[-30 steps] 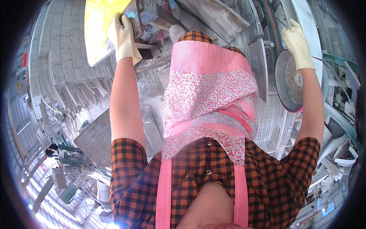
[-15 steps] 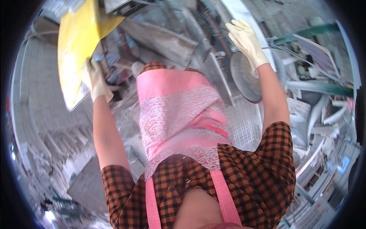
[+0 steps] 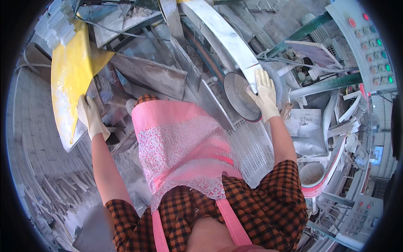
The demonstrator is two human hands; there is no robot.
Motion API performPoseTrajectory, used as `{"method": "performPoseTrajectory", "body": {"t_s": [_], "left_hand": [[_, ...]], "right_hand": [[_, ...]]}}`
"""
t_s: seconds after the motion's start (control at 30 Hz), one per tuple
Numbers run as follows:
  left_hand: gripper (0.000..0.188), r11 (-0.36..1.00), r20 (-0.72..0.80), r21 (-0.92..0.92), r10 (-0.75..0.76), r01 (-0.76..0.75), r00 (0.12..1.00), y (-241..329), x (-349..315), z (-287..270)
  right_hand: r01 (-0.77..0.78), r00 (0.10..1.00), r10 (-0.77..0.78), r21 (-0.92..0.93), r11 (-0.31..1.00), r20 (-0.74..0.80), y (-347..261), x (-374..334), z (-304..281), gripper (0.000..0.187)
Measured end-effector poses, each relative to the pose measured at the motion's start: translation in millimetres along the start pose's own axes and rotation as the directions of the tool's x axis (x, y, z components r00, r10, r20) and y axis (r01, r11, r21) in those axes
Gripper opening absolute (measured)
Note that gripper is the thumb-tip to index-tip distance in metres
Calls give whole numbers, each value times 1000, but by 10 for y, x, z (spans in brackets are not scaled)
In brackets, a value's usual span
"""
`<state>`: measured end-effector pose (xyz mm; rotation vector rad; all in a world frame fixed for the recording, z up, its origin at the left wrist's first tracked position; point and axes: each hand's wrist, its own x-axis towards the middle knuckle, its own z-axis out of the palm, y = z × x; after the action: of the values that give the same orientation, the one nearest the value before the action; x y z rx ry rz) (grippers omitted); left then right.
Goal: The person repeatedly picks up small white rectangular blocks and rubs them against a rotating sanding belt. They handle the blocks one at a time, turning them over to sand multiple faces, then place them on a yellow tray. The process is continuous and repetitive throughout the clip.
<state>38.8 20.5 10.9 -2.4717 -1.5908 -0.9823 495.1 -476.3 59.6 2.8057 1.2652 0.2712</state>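
Observation:
Both my hands wear cream rubber gloves. My right hand (image 3: pixel 265 93) lies flat with fingers stretched over the near end of a long, curved white slab (image 3: pixel 226 33) with grey veining, like marble. Under and beside that end is a round, dusty grey disc (image 3: pixel 241 95). On the left, my left hand (image 3: pixel 89 115) rests against the edge of a yellow sheet (image 3: pixel 69 77) draped over a board-like form. Its fingers are slightly bent on the edge, not wrapped round anything I can see.
Grey boards (image 3: pixel 147 75) lean between my hands. A white perforated crate (image 3: pixel 249 151) stands below the disc. Green metal bars (image 3: pixel 327 86) cross the right side, near a control panel (image 3: pixel 369 46) with lit buttons. A red-rimmed bowl (image 3: pixel 311 174) is lower right.
My right hand has come down onto the white slab's end, having been raised beside it. The left hand stays at the yellow sheet. The whole view has shifted.

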Motion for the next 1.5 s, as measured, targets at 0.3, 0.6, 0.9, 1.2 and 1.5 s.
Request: {"method": "performPoseTrajectory", "body": {"t_s": [0.3, 0.6, 0.9, 1.2, 1.5], "left_hand": [[37, 999, -27, -48, -14, 12, 1000, 42, -40, -33], [34, 997, -84, -73, 2, -8, 996, 116, -51, -89], [26, 992, -161, -111, 41, -59, 986, 197, -39, -147], [27, 971, -141, -240, -36, 2, 989, 276, -58, -231], [60, 919, -156, -392, -110, 41, 982, 339, -118, -367]], "right_hand": [[-22, 999, 21, 23, 1000, 40, 225, 92, -161, 70], [81, 993, -73, -79, 994, 91, -132, 589, -117, 85], [129, 989, -142, -230, 965, -39, -192, 917, 18, 92], [137, 987, -125, -126, 983, 100, 49, 1104, -552, 55], [255, 961, -183, 923, 289, -208, -2341, 1919, -1200, 48]]}}
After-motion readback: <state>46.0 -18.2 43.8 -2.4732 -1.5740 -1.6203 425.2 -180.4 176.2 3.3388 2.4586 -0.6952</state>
